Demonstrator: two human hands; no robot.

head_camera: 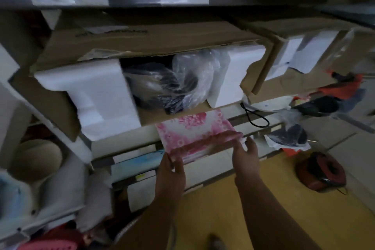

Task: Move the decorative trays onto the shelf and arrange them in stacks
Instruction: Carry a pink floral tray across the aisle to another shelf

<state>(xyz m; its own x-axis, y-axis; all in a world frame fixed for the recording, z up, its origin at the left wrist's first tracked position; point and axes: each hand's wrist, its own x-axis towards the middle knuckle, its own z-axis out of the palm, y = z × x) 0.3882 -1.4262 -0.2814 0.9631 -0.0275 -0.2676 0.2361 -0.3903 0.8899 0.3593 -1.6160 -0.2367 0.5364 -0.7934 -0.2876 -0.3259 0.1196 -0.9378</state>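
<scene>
While both forearms reach up from the bottom edge toward twelve o'clock, the left hand (172,170) grasps the near left corner of the pink-and-white floral rectangular tray (194,134), its thumb on top of the rim and its fingers (179,165) curled below. The right hand (246,155) stands at the tray's near right corner with fingers straight and released, their tips just beside or touching the rim; blur hides which.

Only one tray shows, though its near rim looks layered, so whether more are nested beneath cannot be told. It lies flat on the edge of the grey metal shelf (125,144), its far end slid under the large brown cardboard box (142,44).

That box lies on its side with the open end facing out, showing two white foam blocks (97,97) and, between them, a dark object in clear plastic wrap (174,81). At two o'clock a second cardboard box (300,55) holds more white foam. At three o'clock of the tray lie a black cord loop (255,116) and crumpled plastic bags (288,128). At four o'clock a red coil of cable (321,171) rests on the floor. At eight o'clock a round tan bowl (35,160) sits on a lower level, above white wrapped bundles (63,184).
</scene>
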